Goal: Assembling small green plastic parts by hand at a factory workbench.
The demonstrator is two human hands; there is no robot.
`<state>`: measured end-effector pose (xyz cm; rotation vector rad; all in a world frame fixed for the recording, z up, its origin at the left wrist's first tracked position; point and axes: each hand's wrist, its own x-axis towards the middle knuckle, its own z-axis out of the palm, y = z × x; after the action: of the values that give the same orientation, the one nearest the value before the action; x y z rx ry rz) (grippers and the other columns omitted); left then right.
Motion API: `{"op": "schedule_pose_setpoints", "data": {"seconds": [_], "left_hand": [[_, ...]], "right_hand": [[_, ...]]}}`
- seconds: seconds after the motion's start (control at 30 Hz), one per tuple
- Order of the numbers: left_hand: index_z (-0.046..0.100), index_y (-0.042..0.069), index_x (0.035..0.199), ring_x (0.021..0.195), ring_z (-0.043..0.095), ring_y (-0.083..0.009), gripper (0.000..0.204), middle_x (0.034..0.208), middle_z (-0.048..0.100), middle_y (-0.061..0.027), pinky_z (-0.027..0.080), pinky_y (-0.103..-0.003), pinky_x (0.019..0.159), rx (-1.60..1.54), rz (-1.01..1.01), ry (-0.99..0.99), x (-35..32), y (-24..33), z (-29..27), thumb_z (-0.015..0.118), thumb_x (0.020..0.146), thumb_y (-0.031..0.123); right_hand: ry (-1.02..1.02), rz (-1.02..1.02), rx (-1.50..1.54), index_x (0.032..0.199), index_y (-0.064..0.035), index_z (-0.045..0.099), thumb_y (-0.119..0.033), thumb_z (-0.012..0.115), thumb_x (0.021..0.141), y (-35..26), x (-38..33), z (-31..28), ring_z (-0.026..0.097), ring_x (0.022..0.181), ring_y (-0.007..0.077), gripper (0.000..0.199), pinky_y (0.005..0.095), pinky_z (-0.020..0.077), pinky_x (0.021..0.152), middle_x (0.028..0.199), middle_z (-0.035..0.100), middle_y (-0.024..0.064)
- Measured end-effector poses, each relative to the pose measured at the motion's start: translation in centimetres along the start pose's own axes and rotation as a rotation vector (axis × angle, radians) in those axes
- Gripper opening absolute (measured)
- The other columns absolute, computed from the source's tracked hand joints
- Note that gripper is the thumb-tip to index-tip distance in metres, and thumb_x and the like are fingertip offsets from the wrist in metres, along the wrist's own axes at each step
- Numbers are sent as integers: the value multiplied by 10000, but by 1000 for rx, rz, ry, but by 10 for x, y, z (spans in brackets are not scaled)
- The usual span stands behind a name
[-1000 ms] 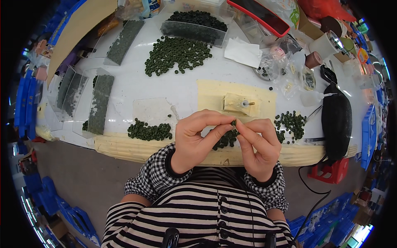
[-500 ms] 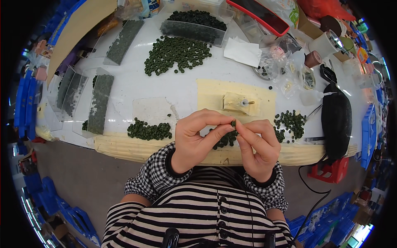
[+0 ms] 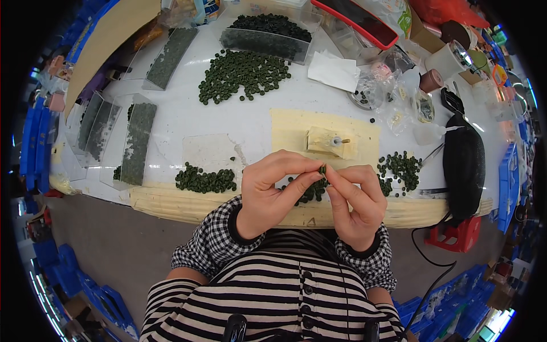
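Over the table's near edge, my left hand (image 3: pixel 270 191) pinches a small dark green disc (image 3: pixel 322 169) between thumb and index fingertip. My right hand (image 3: pixel 359 199) meets it there, closed, its index fingertip against the same disc; its thumb sits a little lower. Partly hidden beneath my hands is a heap of like green discs (image 3: pixel 313 194). Other heaps lie on either side, a left heap (image 3: pixel 205 179) and a right heap (image 3: pixel 401 170). Just beyond my fingers, a pale block with a short metal pin (image 3: pixel 330 141) rests on a yellow sheet (image 3: pixel 285 122).
Farther off lies a large spread of green discs (image 3: pixel 244 74) before a clear bin (image 3: pixel 268 43) full of them. More clear bins (image 3: pixel 139 142) stand at left. A black pouch (image 3: pixel 464 165), white tissue (image 3: pixel 333 71) and red-edged phone (image 3: pixel 359 23) occupy the right side.
The disc between my fingertips has turned slightly and shows a little more of its face. Both hands have stayed almost in place.
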<state>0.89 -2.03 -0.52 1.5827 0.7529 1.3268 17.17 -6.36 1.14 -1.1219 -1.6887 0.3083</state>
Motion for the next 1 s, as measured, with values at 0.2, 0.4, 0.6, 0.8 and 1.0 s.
{"op": "schedule_pose_setpoints", "data": {"seconds": [0.2, 0.4, 0.6, 0.8, 1.0], "left_hand": [[712, -2, 975, 767, 654, -177, 192, 855, 698, -115, 508, -265, 684, -21, -8, 4, 0, -1, 1, 714, 790, -52], [714, 9, 969, 762, 661, -186, 196, 860, 701, -113, 510, -268, 673, 33, -27, -55, 0, 3, -4, 719, 781, -49], [701, 2, 899, 712, 641, -224, 119, 811, 681, -108, 495, -292, 641, 646, -40, -134, 13, 21, -41, 699, 785, -33], [673, -9, 869, 694, 612, -277, 74, 790, 643, -123, 490, -341, 615, 1002, -102, -115, 15, 4, -61, 677, 802, 20], [678, -11, 925, 694, 610, -268, 107, 818, 646, -137, 489, -333, 620, 908, -112, -89, 14, 2, -66, 650, 821, -9]], "right_hand": [[-7, -8, -18, 1082, -25, 715, 37, 722, 725, 0, 0, 0, 580, 739, 219, 362, 298, 456, 641, 867, 642, 82], [-35, -30, -55, 1086, -15, 709, 42, 721, 721, -2, -3, -1, 574, 736, 216, 370, 298, 455, 631, 861, 633, 81], [21, 41, -117, 1058, -3, 712, 70, 717, 714, 2, -7, -3, 565, 738, 211, 352, 290, 452, 633, 855, 630, 80], [-5, 33, -138, 1045, 0, 715, 71, 716, 722, 2, -10, 0, 562, 736, 207, 332, 286, 451, 636, 849, 627, 81], [2, 56, -154, 1051, -1, 715, 65, 717, 731, 2, -12, 0, 562, 738, 205, 326, 284, 455, 642, 850, 626, 82]]}}
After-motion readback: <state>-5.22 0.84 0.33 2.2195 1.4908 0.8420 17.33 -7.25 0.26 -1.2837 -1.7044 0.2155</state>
